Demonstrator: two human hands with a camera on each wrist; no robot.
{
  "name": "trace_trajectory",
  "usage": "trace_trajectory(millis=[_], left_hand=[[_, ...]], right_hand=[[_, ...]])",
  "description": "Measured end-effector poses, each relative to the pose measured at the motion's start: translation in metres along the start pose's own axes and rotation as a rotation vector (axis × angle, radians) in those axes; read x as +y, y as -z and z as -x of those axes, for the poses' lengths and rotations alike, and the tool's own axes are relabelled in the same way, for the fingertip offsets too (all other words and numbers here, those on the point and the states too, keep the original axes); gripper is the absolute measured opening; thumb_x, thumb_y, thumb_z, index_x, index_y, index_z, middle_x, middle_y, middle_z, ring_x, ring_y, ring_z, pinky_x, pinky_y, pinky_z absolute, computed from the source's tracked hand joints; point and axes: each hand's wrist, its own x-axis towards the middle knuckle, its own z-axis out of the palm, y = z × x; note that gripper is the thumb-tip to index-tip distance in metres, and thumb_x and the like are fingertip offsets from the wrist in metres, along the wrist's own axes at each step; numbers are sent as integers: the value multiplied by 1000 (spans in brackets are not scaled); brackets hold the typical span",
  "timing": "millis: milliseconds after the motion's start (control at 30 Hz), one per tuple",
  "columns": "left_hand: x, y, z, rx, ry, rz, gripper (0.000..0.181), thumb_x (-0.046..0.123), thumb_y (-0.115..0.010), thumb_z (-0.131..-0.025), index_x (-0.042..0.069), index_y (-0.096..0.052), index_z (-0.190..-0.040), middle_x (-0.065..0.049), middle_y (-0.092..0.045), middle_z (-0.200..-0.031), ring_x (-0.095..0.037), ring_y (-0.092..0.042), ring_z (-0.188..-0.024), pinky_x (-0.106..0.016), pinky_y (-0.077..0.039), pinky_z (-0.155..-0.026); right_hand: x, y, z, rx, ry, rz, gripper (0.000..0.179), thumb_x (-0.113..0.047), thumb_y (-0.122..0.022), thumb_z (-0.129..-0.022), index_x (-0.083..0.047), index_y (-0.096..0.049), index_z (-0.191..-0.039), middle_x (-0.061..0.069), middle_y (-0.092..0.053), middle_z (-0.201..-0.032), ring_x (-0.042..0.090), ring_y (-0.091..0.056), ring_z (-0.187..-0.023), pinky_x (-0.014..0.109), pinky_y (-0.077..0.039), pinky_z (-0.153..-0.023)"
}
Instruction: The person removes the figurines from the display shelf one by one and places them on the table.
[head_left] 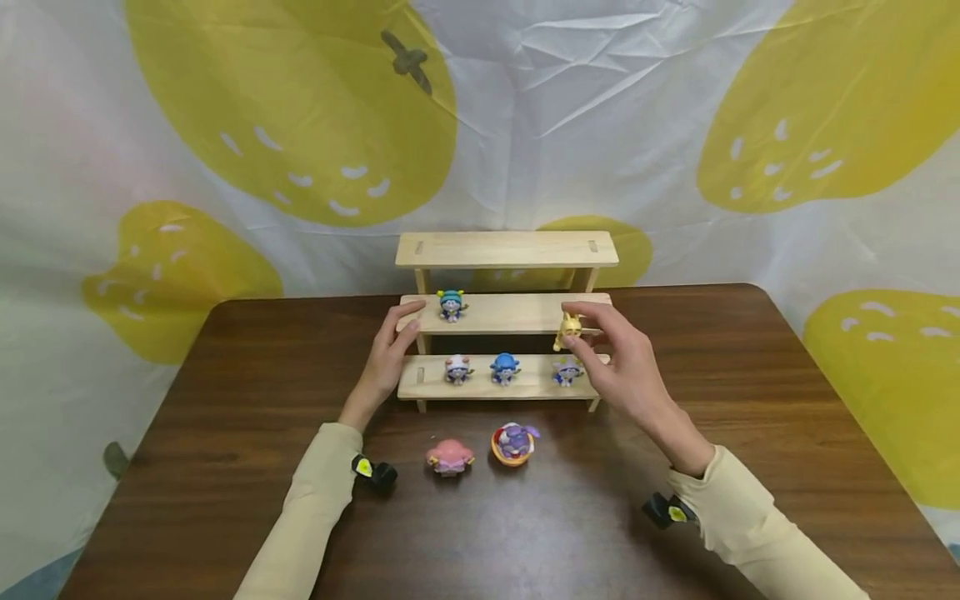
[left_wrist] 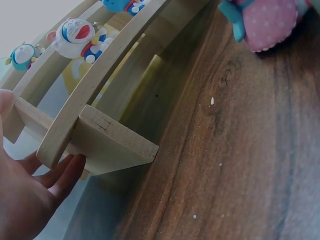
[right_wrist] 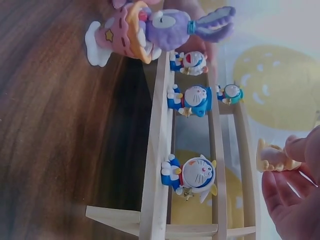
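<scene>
My right hand (head_left: 626, 362) pinches a small pale yellow figurine (head_left: 570, 327) between thumb and fingers, just in front of the right part of the middle tier. In the right wrist view, the figurine (right_wrist: 272, 156) shows at the fingertips, beyond the shelf boards. At the left end of a three-tier wooden display shelf (head_left: 517, 313), my left hand (head_left: 386, 358) grips the edge, thumb and fingers about the end of the boards (left_wrist: 107, 75). A green-hatted cat figurine (head_left: 451, 306) sits on the middle tier's left. White-hatted (head_left: 457, 369), blue-hatted (head_left: 506, 368) and pale-hatted (head_left: 567, 371) cat figurines line the bottom tier.
On the brown wooden table (head_left: 570, 533), before the shelf, lie a pink figurine (head_left: 450, 457) and a purple rabbit figurine in an orange-rimmed cup (head_left: 513, 443). A white cloth with yellow fruit prints (head_left: 300, 108) hangs behind. The top tier (head_left: 506, 248) stands at the back.
</scene>
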Motion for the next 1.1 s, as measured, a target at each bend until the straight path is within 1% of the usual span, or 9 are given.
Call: trace_trajectory(millis=[100, 200, 300, 433, 467, 567, 667, 900, 1100], left_hand=[[0, 0, 0, -1, 13, -2, 38, 10, -43, -107, 2, -49, -144, -18, -44, -153, -31, -36, -144, -49, -27, -116], [2, 0, 0, -5, 25, -4, 39, 8, -42, -108, 0, -46, -145, -22, -42, -154, -35, -34, -144, -51, -26, -117], [17, 0, 3, -21, 37, -13, 40, 7, -40, -108, -4, -44, -145, -25, -39, -155, -38, -33, -145, -53, -27, -116], [38, 0, 9, -31, 38, -23, 39, 5, -40, -107, -7, -43, -144, -26, -40, -154, -38, -34, -144, -51, -30, -114], [42, 0, 10, -30, 35, -24, 39, 5, -40, -107, -8, -43, -143, -26, -41, -153, -38, -35, -143, -50, -30, -113], [43, 0, 10, -23, 27, -20, 39, 4, -40, -106, -8, -44, -143, -26, -42, -152, -37, -36, -142, -47, -31, -112], [41, 1, 9, -23, 26, -14, 39, 5, -41, -107, -8, -45, -143, -26, -41, -152, -37, -35, -143, -47, -30, -113], [6, 1, 0, -7, 12, 3, 39, 7, -40, -108, -3, -45, -145, -23, -40, -154, -36, -32, -146, -52, -25, -117], [-1, 2, -1, -1, -4, 1, 38, 12, -43, -108, 4, -49, -144, -17, -44, -153, -30, -36, -143, -49, -29, -114]], right_hand=[[-1, 1, 4, 1, 14, -1, 39, 2, -74, -89, -3, -66, -127, 10, -70, -115, 11, -62, -94, 15, -52, -79], [-2, 1, 7, 10, 32, -9, 40, 4, -74, -88, -2, -66, -126, 9, -70, -113, 8, -60, -91, 14, -51, -79], [-4, 0, 10, 12, 49, -13, 41, 5, -74, -87, -2, -66, -126, 9, -70, -114, 8, -60, -91, 14, -51, -80], [-5, 0, 14, 3, 49, -13, 41, 4, -74, -87, -3, -67, -127, 8, -71, -115, 10, -61, -93, 15, -51, -80], [-5, 0, 15, -1, 45, -13, 40, 4, -74, -88, -3, -67, -127, 8, -71, -116, 10, -61, -94, 15, -51, -80], [-6, 0, 18, -10, 31, -17, 39, 3, -74, -89, -4, -67, -126, 9, -71, -120, 12, -62, -98, 16, -52, -80], [-7, 0, 22, -13, 29, -14, 38, 2, -74, -88, -5, -68, -126, 8, -71, -121, 14, -64, -99, 17, -52, -79], [-6, -3, 27, 24, 83, 0, 44, 5, -79, -82, -6, -69, -124, 7, -72, -118, 15, -64, -88, 17, -50, -79], [-5, -3, 34, 25, 97, 9, 47, 5, -81, -79, -7, -70, -124, 6, -72, -115, 14, -64, -85, 14, -49, -75]])
